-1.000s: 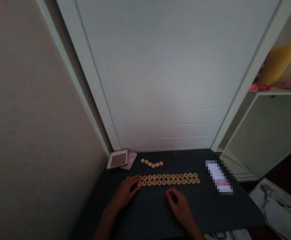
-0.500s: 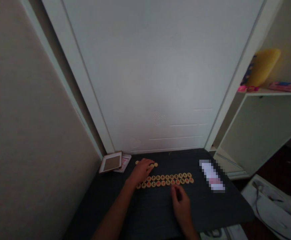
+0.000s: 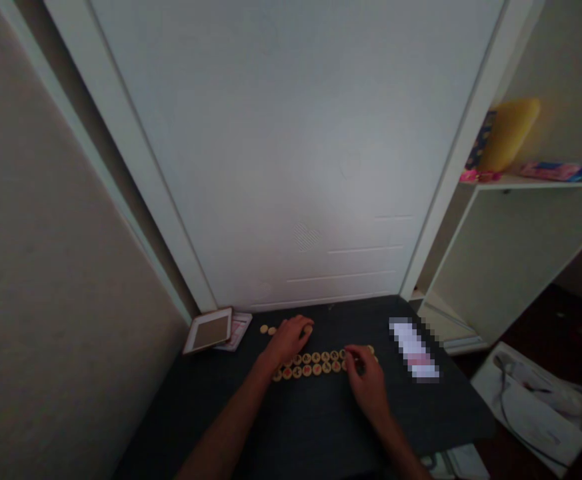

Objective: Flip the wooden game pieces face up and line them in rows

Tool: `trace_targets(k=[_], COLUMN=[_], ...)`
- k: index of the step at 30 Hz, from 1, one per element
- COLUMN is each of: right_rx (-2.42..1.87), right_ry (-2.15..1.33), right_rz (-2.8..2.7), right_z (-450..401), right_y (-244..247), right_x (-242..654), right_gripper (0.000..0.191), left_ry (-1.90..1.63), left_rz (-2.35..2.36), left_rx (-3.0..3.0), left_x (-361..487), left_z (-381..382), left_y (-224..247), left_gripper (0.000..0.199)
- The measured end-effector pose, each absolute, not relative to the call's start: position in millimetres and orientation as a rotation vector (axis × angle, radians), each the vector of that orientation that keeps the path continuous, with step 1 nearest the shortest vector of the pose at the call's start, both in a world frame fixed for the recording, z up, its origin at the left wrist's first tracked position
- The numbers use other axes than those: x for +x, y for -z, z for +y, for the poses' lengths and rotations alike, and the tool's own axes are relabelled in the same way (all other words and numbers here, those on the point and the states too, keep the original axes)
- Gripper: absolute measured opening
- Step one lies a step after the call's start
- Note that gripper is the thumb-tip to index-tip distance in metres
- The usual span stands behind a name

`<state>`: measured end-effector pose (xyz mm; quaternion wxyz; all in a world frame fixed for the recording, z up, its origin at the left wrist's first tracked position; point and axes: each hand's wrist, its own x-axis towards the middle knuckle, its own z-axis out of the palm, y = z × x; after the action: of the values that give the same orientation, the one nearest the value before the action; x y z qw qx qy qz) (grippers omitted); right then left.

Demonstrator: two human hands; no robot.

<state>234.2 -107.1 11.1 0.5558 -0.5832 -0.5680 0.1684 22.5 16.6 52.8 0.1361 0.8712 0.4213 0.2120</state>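
Note:
Two rows of round wooden xiangqi pieces (image 3: 316,369) with red and black characters lie side by side on the dark table. My left hand (image 3: 287,341) curls over the table behind the rows, its fingertips closed at a plain-looking xiangqi piece (image 3: 308,329). Left of that hand, two more pale pieces (image 3: 264,329) lie near the back. My right hand (image 3: 369,383) reaches over the right part of the rows, thumb and fingers drawn together at the far row. Whatever is between them is hidden, and the hand covers several pieces.
A framed board (image 3: 209,331) and a pinkish card (image 3: 237,332) lie at the table's back left corner. A blurred-out white object (image 3: 415,350) lies at the right. Behind the table (image 3: 315,427) stands a white door panel (image 3: 291,167); a white box (image 3: 535,407) with a cable stands lower right.
My right hand has moved forward from the near row to the far row, its fingers now over the pieces. My left hand has shifted slightly right along the back pieces. The view has turned a little right.

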Motion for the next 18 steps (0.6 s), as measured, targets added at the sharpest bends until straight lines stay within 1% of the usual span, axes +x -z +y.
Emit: trace_targets(k=[2,5,10,14,18], right_rx=[-1.353,-1.297,-1.168,-1.104,-1.114], right_ry=[-0.422,-0.433,-0.46,-0.558,-0.644], right_rz=[-1.342,-1.358,-1.462,-1.548,-1.609], right_z=[-112,-123,-142,-151,-153], right_y=[-8,-2,5,8,10], right_x=[226,212,189,178,175], right_gripper=[0.03,0.026,0.023,0.023,0.025], left_ry=[-0.675,-0.847,-0.958,-0.997,-0.96], left_rz=[1.175,1.071,1.062,1.118,1.105], left_rx=[2.478,2.191,1.855,1.666,1.562], left_x=[26,28,26,17,7], left_z=[-4,-45,-102,-123,-130], left_y=[-58,-57,-34,-19,-11], left_gripper=[0.028,0.027,0.024,0.023,0.026])
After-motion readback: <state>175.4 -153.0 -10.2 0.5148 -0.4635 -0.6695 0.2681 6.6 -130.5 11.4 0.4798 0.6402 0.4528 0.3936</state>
